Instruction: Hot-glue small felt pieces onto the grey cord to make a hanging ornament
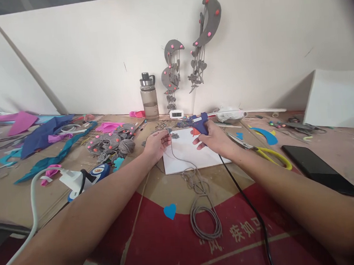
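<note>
My right hand (pixel 212 136) is wrapped round a blue hot glue gun (pixel 201 124) with an orange trigger, its nozzle pointing left. My left hand (pixel 159 144) pinches a grey cord (pixel 182 161) near its upper end. From those fingers the cord runs down over a white sheet (pixel 178 152) and ends in a loose coil on the cardboard. Close to the left fingertips lies a small grey cut-out piece (pixel 175 136). Whether the nozzle touches anything is too small to tell.
Grey moon hangings (pixel 213 21) hang on the white wall behind. A water bottle (pixel 149 98) and a small digital clock (pixel 176 114) stand at the back. To the right lie yellow-handled scissors (pixel 271 156) and a phone (pixel 319 169); to the left, a power strip (pixel 89 179) and coloured scraps.
</note>
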Tool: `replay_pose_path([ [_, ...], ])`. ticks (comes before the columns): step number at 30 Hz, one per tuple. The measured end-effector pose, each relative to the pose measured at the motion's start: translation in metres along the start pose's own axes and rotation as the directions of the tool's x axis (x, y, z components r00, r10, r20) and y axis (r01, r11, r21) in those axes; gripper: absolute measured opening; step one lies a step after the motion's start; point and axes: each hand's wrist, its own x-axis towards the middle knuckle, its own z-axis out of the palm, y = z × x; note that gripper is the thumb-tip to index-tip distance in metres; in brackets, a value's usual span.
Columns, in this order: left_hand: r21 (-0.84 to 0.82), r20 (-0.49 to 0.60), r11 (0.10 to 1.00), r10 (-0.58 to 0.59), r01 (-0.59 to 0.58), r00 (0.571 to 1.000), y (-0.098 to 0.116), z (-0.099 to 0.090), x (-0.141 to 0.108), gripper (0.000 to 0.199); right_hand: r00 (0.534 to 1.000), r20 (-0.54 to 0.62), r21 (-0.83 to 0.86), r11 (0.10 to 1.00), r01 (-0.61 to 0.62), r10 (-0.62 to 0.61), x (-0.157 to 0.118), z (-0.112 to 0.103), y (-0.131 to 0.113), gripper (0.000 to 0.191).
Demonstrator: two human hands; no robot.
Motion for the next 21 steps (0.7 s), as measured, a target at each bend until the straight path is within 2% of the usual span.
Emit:
replay_pose_path([
  [4,0.013,-0.001,1.0,0.007,-0.007,1.0,0.0,-0.001,0.0,0.009,0.989,0.027,-0.117,0.982,0.146,-0.144,-0.006,0.002,-0.002,0.043],
  [7,0.038,0.004,0.999,0.016,-0.016,1.0,-0.001,-0.002,0.001,0.008,0.977,-0.003,-0.272,0.94,0.206,-0.215,-0.009,0.001,0.0,0.038],
  [10,0.056,0.023,0.998,0.024,-0.025,0.999,-0.003,-0.004,0.003,0.008,0.964,0.012,-0.351,0.901,0.254,-0.267,-0.01,0.001,0.001,0.031],
  [15,0.057,0.054,0.998,0.029,-0.032,0.998,-0.004,-0.006,0.005,0.007,0.95,0.062,-0.38,0.873,0.306,-0.306,-0.012,0.003,-0.002,0.031],
  [21,0.062,0.096,0.996,0.052,-0.058,0.994,-0.005,-0.005,0.003,0.009,0.955,0.064,-0.437,0.852,0.288,-0.29,-0.014,0.003,-0.005,0.036],
])
